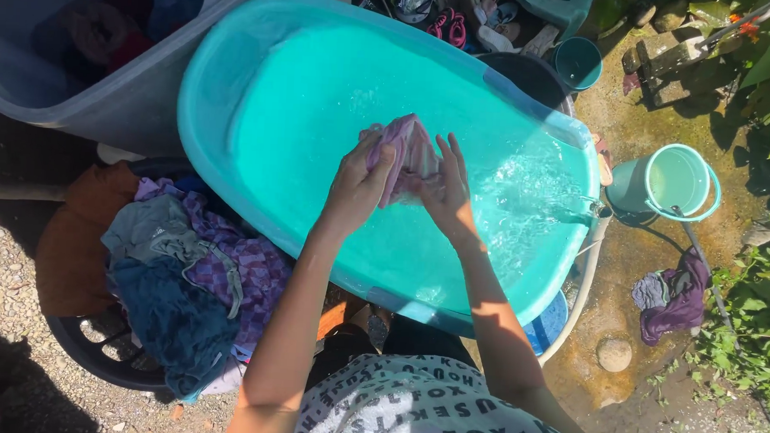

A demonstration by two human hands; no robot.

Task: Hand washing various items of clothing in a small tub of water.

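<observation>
Both hands work over the turquoise tub [235, 80], which is filled with water. The left hand [356, 185] is clenched around a bunched pink-and-purple striped cloth [409, 153], thumb on top. The right hand [445, 193] presses against the same cloth from the other side, fingers spread and touching it. The cloth sits above the water near the tub's middle, wet and wadded. Just left of the tub, a dark basket [93, 351] holds a heap of clothes [183, 277]: blue, purple check, grey, brown. Behind the tub's far left rim, a big grey bin [122, 101]. Right of the tub, a small green bucket [674, 181] with water, and a purple rag [680, 299] on the wet ground.
</observation>
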